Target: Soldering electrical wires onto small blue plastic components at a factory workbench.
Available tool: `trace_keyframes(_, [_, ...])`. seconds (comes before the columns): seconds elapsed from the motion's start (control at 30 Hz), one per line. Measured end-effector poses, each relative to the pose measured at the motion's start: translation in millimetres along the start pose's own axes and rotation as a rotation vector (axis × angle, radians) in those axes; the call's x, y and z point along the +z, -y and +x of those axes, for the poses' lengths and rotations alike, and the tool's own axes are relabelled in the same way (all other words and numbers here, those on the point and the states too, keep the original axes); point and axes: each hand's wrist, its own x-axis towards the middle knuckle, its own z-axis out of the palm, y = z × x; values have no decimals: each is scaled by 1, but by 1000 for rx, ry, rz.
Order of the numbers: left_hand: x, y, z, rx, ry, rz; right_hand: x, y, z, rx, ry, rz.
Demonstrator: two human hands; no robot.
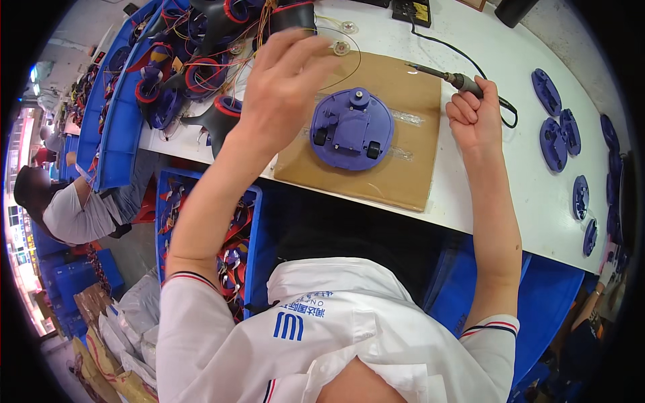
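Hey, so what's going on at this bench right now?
A person is at a white table. Their right hand grips a soldering iron, tip pointing left over a cardboard mat. Their left hand is raised by a thin wire. A round purple wheeled base lies on the mat.

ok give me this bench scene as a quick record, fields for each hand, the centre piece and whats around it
left hand: raised over the bench, pinching a thin wire
right hand: fist around a soldering iron, tip pointing left
centre: round purple wheeled base on a cardboard sheet
right of bench: loose purple discs
left: blue bins of wired red and black parts
surface: white table
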Motion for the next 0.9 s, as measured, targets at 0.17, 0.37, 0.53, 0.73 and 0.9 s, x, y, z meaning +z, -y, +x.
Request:
trace_keyframes(0.17, [13, 16, 20, 480, 204, 182, 3, 1, 1, 19, 1, -3])
trace_keyframes(0.37, [-1, 53, 15, 739, 725, 577, 5, 1, 1, 31, -46, 20])
trace_keyframes(0.53, [-22, 61, 18, 89, 477, -62, 2, -2, 1, 43, -47, 35])
trace_keyframes(0.73, [-17, 41, 45, -691, 25, -874, 1, -5, 1, 21, -22, 9])
trace_keyframes(0.9, [-13, 57, 70, -827, -110, -1153, 5, -5, -1, 20, -29, -31])
